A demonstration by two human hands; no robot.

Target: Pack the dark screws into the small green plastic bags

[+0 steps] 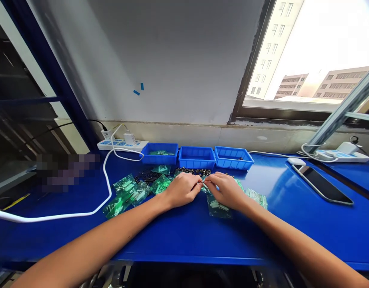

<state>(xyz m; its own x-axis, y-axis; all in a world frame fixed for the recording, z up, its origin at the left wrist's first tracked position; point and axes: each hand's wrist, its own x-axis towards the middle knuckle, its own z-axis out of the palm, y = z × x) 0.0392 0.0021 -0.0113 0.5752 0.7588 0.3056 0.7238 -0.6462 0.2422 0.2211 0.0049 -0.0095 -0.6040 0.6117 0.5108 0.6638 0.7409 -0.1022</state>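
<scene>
My left hand [183,188] and my right hand [224,189] meet at the fingertips above the blue table [178,236]. Both are closed in a pinch; what sits between the fingers is too small to name. Small green-tinted plastic bags [139,193] with pale stick-like pieces inside lie left of my left hand. Another such bag [219,209] lies under my right hand, and one more bag [257,197] is to its right. Beyond the hands, small dark pieces [194,171] are heaped loosely, partly hidden by my fingers.
Three blue bins stand along the wall: a left bin [159,161] holding green bags, a middle bin [197,163] and a right bin [234,164]. A white cable [108,180] runs from a power strip [142,146] across the left. At right lies a phone [325,185].
</scene>
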